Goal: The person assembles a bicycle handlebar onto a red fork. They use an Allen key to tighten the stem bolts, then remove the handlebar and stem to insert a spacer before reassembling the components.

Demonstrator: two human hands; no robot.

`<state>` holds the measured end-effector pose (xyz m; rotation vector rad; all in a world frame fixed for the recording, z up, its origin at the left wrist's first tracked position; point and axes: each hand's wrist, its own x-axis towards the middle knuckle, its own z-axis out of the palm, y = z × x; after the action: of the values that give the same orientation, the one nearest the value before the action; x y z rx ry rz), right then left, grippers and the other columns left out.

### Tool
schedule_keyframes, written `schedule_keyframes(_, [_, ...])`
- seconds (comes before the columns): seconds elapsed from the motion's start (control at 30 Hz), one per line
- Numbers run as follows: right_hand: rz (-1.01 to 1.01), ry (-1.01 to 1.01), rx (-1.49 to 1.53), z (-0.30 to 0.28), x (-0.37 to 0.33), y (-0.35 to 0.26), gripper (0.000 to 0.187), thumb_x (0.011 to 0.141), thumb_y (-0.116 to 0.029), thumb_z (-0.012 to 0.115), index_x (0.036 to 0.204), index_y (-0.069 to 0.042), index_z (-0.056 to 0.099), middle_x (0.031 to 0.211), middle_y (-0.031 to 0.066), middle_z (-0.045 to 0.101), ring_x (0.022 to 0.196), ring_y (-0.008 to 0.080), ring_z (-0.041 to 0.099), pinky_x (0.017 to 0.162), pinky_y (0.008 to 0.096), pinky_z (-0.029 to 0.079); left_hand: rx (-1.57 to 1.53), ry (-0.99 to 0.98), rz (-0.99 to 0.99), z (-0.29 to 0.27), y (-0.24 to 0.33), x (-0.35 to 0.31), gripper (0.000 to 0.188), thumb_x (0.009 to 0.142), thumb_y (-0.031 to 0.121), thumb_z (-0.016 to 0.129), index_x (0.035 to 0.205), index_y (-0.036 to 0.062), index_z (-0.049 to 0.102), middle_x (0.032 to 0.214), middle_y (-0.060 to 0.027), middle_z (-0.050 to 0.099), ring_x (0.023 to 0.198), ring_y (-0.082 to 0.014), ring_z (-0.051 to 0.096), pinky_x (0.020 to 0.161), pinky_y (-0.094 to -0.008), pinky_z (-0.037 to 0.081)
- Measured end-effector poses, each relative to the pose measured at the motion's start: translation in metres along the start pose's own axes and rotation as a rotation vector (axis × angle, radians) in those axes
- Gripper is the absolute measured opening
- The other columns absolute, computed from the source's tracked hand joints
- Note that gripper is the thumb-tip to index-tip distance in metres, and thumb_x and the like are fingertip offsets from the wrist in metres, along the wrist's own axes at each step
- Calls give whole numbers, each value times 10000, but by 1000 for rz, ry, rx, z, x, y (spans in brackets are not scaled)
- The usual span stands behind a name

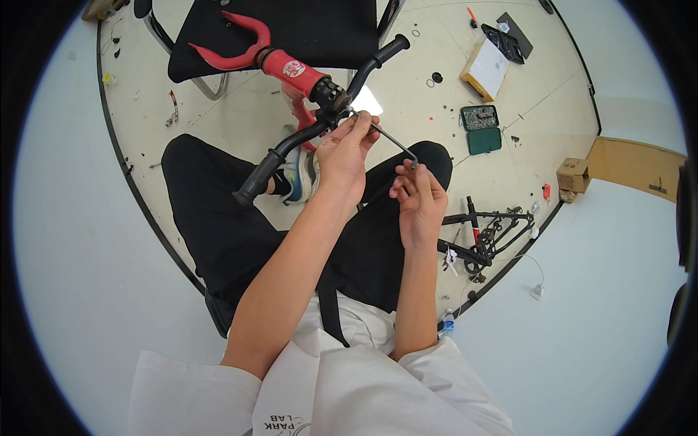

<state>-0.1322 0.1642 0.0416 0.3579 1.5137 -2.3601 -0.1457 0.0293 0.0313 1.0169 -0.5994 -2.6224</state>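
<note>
A pale floor [414, 94] spreads beneath everything, small loose parts scattered over it. At the top stands a black chair [334, 43], and at the right a black bicycle frame [467, 254] lies on the floor. In front of the chair is a red fork [294, 69], its 2 prongs pointing to the upper left and overlapping the seat in this view. A black handlebar [294, 145] crosses the fork's lower end, 1 grip toward the upper right, the other toward the lower left. A box with a white top [486, 70] and an open green case [481, 129] lie on the floor to the right. The left hand [347, 152] has thumb and fingers pinched together on a hex key [396, 142], right beside the handlebar's middle; the right hand [420, 189] grips its bent end by the fingertips. The key slants between the 2 hands, its far tip reaching the handlebar clamp; whether it sits in a bolt, I cannot tell
</note>
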Motion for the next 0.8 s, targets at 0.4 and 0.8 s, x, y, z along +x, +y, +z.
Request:
schedule_keyframes(0.4, [-110, -20, -134, -1, 1, 3, 216, 920, -84, 639, 1067, 73, 655, 964, 146, 678, 730, 127, 610, 613, 259, 497, -10, 11, -10, 1, 0, 0, 99, 889, 114, 693, 947, 34, 680, 918, -55, 671, 812, -104, 589, 792, -230, 503])
schedule_keyframes(0.8, [-383, -30, -606, -14, 13, 7, 144, 879, 0, 655, 1012, 48, 677, 901, 61, 681, 729, 91, 613, 629, 208, 494, 10, 3, -6, -2, -1, 3, 178, 888, 117, 691, 1018, 4, 645, 969, -85, 674, 886, -141, 643, 793, -232, 533])
